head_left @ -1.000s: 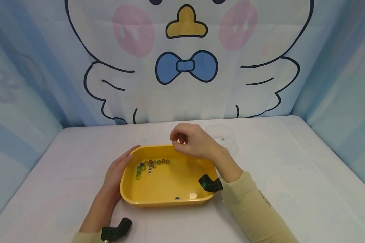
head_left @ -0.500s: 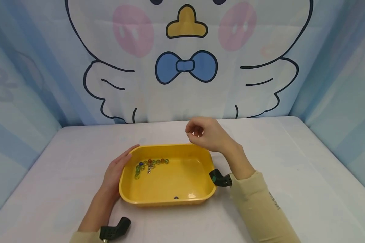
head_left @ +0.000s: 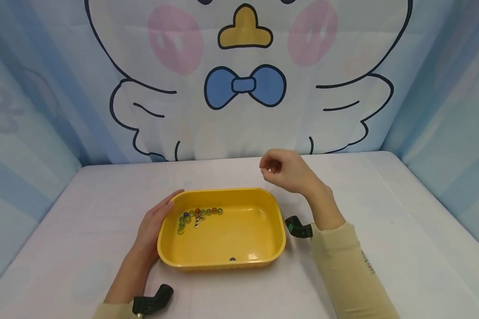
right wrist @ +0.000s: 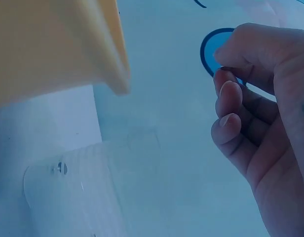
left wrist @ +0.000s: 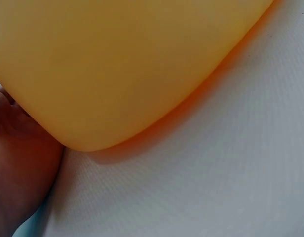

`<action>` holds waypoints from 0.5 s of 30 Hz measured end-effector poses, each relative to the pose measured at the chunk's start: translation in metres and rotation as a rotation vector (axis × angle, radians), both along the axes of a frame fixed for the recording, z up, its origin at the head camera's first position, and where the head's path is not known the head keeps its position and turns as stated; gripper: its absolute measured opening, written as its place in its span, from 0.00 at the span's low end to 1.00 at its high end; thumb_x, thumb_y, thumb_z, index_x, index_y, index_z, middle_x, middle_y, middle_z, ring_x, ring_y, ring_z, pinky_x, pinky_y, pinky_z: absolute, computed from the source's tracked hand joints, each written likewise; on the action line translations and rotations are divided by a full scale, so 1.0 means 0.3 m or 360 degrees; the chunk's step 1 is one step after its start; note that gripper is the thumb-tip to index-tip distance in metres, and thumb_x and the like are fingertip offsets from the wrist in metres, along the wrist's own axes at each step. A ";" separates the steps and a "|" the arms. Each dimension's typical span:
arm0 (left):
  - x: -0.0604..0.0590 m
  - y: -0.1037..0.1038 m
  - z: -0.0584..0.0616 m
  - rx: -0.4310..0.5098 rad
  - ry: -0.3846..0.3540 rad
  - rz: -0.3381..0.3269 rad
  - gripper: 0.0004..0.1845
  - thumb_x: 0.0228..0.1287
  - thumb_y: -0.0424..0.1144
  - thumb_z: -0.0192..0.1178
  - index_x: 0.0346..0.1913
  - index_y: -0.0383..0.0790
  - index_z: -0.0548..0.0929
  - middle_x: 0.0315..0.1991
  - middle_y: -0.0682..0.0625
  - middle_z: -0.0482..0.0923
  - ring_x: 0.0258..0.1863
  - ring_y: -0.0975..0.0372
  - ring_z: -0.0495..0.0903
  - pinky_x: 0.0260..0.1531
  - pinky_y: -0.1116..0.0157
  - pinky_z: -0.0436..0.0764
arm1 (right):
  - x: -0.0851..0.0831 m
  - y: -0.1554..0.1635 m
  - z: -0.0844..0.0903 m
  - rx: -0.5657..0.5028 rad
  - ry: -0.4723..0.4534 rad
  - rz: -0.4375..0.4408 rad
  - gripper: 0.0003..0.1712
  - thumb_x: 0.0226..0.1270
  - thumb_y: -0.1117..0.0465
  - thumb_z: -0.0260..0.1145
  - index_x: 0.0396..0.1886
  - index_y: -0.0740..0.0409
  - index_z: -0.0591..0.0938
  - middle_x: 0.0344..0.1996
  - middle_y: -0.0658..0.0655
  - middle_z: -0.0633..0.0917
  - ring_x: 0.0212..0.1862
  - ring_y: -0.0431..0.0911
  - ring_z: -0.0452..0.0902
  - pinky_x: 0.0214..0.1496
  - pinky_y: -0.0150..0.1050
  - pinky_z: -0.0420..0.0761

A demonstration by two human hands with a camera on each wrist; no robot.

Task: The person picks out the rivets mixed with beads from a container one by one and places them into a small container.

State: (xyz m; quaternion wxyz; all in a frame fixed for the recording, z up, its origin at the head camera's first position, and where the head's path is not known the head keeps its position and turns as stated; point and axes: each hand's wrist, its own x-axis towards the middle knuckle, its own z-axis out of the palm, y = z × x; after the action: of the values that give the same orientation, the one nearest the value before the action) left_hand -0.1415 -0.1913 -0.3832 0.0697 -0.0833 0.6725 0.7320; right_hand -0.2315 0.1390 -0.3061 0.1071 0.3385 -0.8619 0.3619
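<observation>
Marbles (head_left: 197,215) clustered in far-left corner of yellow tray (head_left: 223,261), one blue marble (head_left: 232,259) apart at near wall | tray on worktop (head_left: 383,230) | our left hand (head_left: 153,226) flat against tray's left wall, fingers straight | our right hand (head_left: 285,170) past far-right corner, fingers curled; can't tell if it pinches a marble | clear lid-like piece (right wrist: 78,187) on worktop below it | progress: most marbles in tray, by our read.

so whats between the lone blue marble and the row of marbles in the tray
Only bare yellow tray floor lies between the lone blue marble and the row of marbles, as the head view shows.

Open table (head_left: 383,212) right of yellow tray (head_left: 279,212)
</observation>
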 end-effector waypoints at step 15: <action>-0.001 0.000 -0.002 -0.0010 0.0025 -0.0001 0.26 0.82 0.49 0.43 0.77 0.49 0.66 0.74 0.56 0.64 0.72 0.65 0.63 0.67 0.69 0.66 | -0.024 0.075 -0.011 0.0105 -0.0220 -0.0226 0.03 0.63 0.69 0.65 0.36 0.60 0.83 0.32 0.55 0.81 0.35 0.49 0.73 0.38 0.42 0.77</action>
State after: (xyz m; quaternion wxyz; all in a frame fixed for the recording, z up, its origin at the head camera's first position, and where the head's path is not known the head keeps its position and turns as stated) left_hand -0.1417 -0.1913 -0.3837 0.0644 -0.0775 0.6755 0.7305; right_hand -0.2386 0.1615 -0.3094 0.0618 0.2541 -0.9006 0.3473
